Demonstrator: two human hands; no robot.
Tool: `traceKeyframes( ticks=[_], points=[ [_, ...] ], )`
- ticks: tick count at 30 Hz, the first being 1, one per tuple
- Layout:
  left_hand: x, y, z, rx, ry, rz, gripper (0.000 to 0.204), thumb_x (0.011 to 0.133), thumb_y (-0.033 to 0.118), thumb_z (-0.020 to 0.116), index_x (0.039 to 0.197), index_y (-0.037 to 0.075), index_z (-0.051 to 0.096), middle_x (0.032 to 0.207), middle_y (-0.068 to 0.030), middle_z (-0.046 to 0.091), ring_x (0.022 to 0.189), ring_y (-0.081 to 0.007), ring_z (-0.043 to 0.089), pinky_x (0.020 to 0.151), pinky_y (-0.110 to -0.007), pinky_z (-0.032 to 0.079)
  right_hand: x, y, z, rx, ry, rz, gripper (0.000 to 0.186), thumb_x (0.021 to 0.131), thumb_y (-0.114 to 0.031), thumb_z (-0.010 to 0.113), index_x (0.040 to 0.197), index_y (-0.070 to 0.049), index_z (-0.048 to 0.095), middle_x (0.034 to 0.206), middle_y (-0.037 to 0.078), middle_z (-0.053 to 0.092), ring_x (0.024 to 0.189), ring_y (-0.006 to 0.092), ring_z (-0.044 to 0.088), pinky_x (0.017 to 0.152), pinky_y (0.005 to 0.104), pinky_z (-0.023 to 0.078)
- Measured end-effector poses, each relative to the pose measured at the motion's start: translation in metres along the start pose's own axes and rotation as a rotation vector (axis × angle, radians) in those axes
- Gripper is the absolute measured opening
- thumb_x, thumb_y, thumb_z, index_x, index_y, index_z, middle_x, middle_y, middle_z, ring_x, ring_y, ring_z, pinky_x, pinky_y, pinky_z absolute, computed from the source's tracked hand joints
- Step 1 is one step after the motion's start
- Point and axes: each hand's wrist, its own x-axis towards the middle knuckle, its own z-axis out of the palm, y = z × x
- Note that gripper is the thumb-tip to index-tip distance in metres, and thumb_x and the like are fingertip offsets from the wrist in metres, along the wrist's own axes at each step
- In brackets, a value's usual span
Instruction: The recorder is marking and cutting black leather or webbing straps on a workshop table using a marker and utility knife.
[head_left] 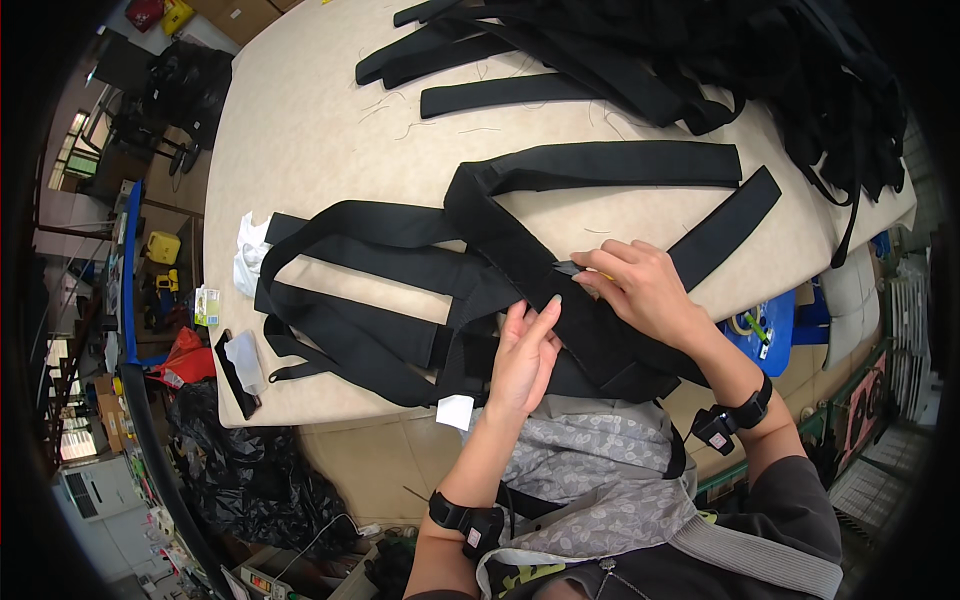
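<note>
A black fabric piece with several wide straps (pixel 575 315) lies across the near part of the table, its straps spread out to the left and upper right. My left hand (pixel 525 355) pinches its edge near the middle, thumb and fingertips on the cloth. Just above and to the right, my right hand (pixel 640 280) is closed around small snips (pixel 567 268). Their grey pointed tip rests at or just over the black cloth, and a bit of yellow shows between my fingers. A white label (pixel 455 411) hangs from the near edge of the black piece.
The cream-covered table (pixel 330 110) bears loose thread ends and a big heap of black straps (pixel 700 60) at the far right. White crumpled paper (pixel 250 253) lies at its left edge. A blue stool (pixel 765 330) stands at the right; black plastic bags (pixel 250 480) sit below left.
</note>
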Motion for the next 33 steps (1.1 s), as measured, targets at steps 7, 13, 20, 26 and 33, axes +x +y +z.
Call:
traceKeyframes(
  ticks=[7, 13, 20, 26, 33],
  points=[
    [0.000, 0.000, -0.006, 0.004, -0.020, 0.002, 0.022, 0.090, 0.005, 0.055, 0.112, 0.009, 0.048, 0.109, -0.0052, 0.057, 0.102, -0.0133, 0.053, 0.089, -0.029, 0.040, -0.001, 0.002, 0.003, 0.053, -0.016, 0.028, 0.014, 0.081, -0.019, 0.063, 0.091, -0.008, 0.062, 0.070, 0.009, 0.057, 0.062, 0.0272, 0.058, 0.058, 0.0358, 0.044],
    [0.002, 0.008, 0.020, -0.103, 0.027, -0.035, 0.016, 0.093, 0.013, 0.052, 0.105, 0.003, 0.054, 0.105, -0.0096, 0.060, 0.099, -0.0197, 0.058, 0.090, -0.034, 0.045, -0.006, 0.024, 0.011, 0.683, 0.125, 0.459, 0.020, 0.089, -0.019, 0.058, 0.100, -0.002, 0.058, 0.067, 0.003, 0.055, 0.059, 0.0094, 0.051, 0.055, 0.0249, 0.040],
    [0.015, -0.002, 0.002, -0.276, 0.090, -0.245, 0.024, 0.097, 0.023, 0.043, 0.103, 0.002, 0.052, 0.073, -0.0017, 0.052, 0.069, -0.0142, 0.054, 0.068, -0.027, 0.047, -0.007, 0.026, -0.008, 1.151, 0.053, 0.693, 0.023, 0.091, -0.019, 0.058, 0.107, -0.003, 0.053, 0.077, -0.002, 0.055, 0.070, 0.0039, 0.050, 0.061, 0.0201, 0.039],
    [0.012, 0.008, -0.001, -0.660, -0.233, -0.428, 0.020, 0.093, 0.008, 0.035, 0.100, -0.002, 0.050, 0.057, 0.0029, 0.037, 0.049, -0.0056, 0.038, 0.045, -0.018, 0.033, -0.023, 0.010, 0.000, 0.994, -0.030, 0.291, 0.018, 0.087, -0.011, 0.062, 0.100, 0.000, 0.054, 0.088, 0.004, 0.063, 0.084, 0.0074, 0.059, 0.075, 0.0220, 0.045],
    [0.009, 0.009, 0.003, -0.701, -0.334, -0.508, 0.024, 0.094, 0.010, 0.036, 0.105, -0.003, 0.052, 0.053, 0.0023, 0.039, 0.044, -0.0052, 0.038, 0.043, -0.017, 0.031, -0.009, 0.006, 0.007, 0.856, 0.134, 0.293, 0.020, 0.086, -0.014, 0.063, 0.097, 0.001, 0.055, 0.081, 0.008, 0.064, 0.079, 0.0109, 0.062, 0.070, 0.0244, 0.047]
  ],
)
